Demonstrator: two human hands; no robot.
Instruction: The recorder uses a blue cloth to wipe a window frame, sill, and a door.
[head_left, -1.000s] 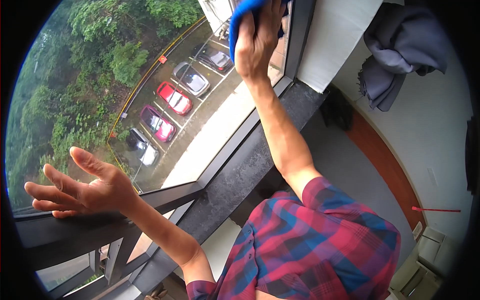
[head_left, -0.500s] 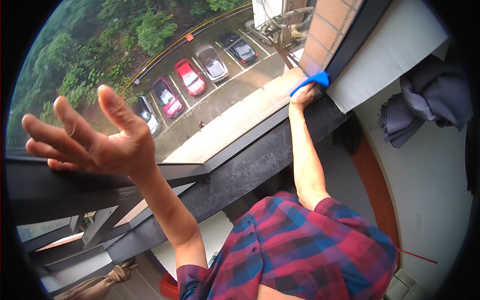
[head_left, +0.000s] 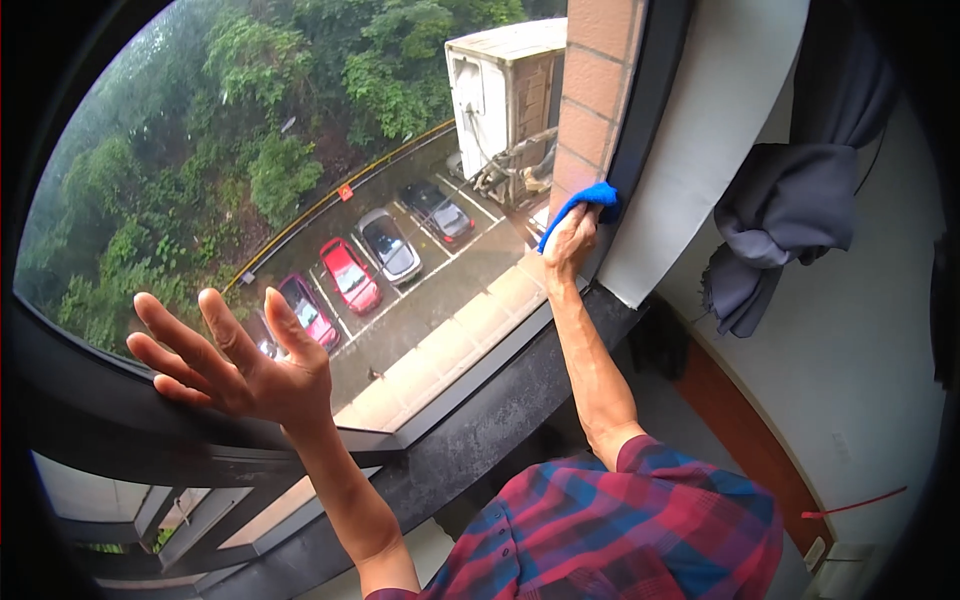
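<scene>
The blue cloth (head_left: 592,193) is under the right hand (head_left: 572,240), bunched beneath its fingers, which grip it at the lower right of the window pane (head_left: 400,150), next to the dark upright frame (head_left: 652,110); the left hand (head_left: 268,380) is released, fingers spread, holding nothing, beside the dark frame rail (head_left: 90,410); whether its heel bears weight there cannot be told.

The cloth could slip from the fingers, since part of it juts past them toward the upright; it could also snag where glass meets frame, if pushed hard into that corner; the right arm is stretched far across the black sill (head_left: 480,430), so leaning further might cost the person balance, above all if the left hand is not braced; the pale hanging panel (head_left: 710,130) is near the right wrist, and a wide sweep could brush it; the knotted grey fabric (head_left: 790,205) hangs further off and seems less at risk.

As for containers, none can be made out near the hands; beyond the glass there is a white box-like housing (head_left: 480,90), its contents hidden, and a row of parked cars (head_left: 350,275), whose insides cannot be told.
</scene>
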